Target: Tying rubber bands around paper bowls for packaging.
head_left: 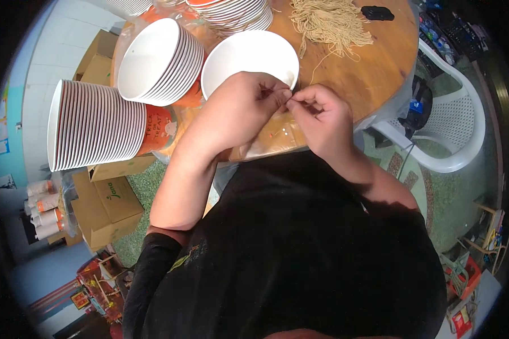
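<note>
Both my hands meet at the near right rim of a white-lined paper bucket (246, 59) that lies with its mouth toward me. My left hand (249, 104) has its thumb and index finger pinched together, its wrist bent across the bucket's lower side. Opposite it, my right hand (323, 116) pinches with thumb and forefinger, the tips of both hands touching or nearly so. Whatever sits between the fingertips is small and dark, and I cannot make it out. Beyond my right hand lies a heap of tan string (331, 25), with one loose strand trailing toward me.
Nested stacks of orange-and-white buckets (96, 124) crowd the left of the round wooden table (384, 62); another bucket stack (158, 59) leans beside them. A black object (377, 13) lies at the far right. A white plastic chair (455, 113) stands right, cardboard boxes (110, 206) left.
</note>
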`<state>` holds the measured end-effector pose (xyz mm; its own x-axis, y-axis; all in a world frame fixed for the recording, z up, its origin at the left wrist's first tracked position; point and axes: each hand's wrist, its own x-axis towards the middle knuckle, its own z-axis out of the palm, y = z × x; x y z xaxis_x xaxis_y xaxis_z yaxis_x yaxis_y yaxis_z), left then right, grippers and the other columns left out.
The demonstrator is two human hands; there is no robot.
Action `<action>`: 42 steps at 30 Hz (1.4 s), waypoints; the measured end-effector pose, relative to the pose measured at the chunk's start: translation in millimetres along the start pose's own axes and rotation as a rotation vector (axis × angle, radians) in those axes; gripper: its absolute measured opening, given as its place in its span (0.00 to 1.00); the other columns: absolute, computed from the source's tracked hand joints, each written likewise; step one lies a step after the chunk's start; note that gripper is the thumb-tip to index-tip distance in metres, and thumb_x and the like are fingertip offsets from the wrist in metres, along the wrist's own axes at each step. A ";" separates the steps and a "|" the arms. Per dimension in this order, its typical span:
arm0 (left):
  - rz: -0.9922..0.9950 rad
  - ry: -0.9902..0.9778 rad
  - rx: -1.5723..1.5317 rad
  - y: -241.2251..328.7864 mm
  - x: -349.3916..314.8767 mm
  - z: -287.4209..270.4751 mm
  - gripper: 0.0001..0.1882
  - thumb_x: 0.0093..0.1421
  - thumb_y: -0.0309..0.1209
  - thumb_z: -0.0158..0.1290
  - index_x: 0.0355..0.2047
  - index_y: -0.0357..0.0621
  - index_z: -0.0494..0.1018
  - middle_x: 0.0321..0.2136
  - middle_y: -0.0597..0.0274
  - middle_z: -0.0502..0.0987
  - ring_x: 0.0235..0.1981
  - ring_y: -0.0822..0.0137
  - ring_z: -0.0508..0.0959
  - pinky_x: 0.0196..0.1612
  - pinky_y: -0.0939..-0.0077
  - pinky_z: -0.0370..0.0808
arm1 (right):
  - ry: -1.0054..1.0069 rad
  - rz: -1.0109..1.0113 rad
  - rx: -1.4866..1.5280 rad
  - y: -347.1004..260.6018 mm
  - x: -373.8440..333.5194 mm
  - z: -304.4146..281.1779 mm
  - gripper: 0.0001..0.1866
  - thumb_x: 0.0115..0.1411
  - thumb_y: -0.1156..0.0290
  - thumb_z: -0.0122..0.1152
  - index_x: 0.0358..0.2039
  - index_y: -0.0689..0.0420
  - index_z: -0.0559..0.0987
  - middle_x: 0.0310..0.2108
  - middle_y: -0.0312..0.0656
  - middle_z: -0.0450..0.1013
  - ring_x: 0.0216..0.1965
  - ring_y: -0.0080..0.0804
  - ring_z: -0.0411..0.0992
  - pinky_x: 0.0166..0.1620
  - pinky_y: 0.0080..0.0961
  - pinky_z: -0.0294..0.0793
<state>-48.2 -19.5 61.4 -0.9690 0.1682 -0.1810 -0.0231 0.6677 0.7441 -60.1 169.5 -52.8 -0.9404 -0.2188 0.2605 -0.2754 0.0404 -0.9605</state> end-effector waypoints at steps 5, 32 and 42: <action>0.084 0.066 -0.004 -2.6 0.4 4.7 0.11 0.74 0.28 0.64 0.47 0.29 0.86 0.36 0.55 0.91 0.37 0.71 0.87 0.42 0.68 0.83 | 0.063 -0.039 0.061 4.5 0.1 2.8 0.06 0.64 0.79 0.77 0.38 0.63 0.85 0.32 0.41 0.84 0.30 0.24 0.83 0.35 0.25 0.81; 0.422 0.494 0.178 -26.8 -8.8 32.8 0.05 0.66 0.23 0.67 0.42 0.39 0.87 0.35 0.51 0.85 0.36 0.47 0.86 0.41 0.57 0.83 | -0.446 0.291 -0.145 -55.5 28.4 -51.6 0.09 0.68 0.70 0.71 0.42 0.64 0.87 0.36 0.45 0.88 0.39 0.29 0.86 0.45 0.29 0.83; 0.506 0.480 0.135 -27.6 -11.6 28.6 0.07 0.66 0.22 0.67 0.44 0.39 0.85 0.37 0.53 0.87 0.39 0.48 0.87 0.44 0.58 0.83 | -0.362 -0.517 -0.685 -72.3 68.0 -62.0 0.05 0.64 0.68 0.69 0.38 0.55 0.82 0.35 0.44 0.79 0.39 0.52 0.82 0.42 0.47 0.80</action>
<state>-29.3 -19.1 24.6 -0.8548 0.1637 0.4924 0.4588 0.6817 0.5699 -116.5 212.2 40.4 -0.5803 -0.6562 0.4824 -0.8088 0.3946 -0.4361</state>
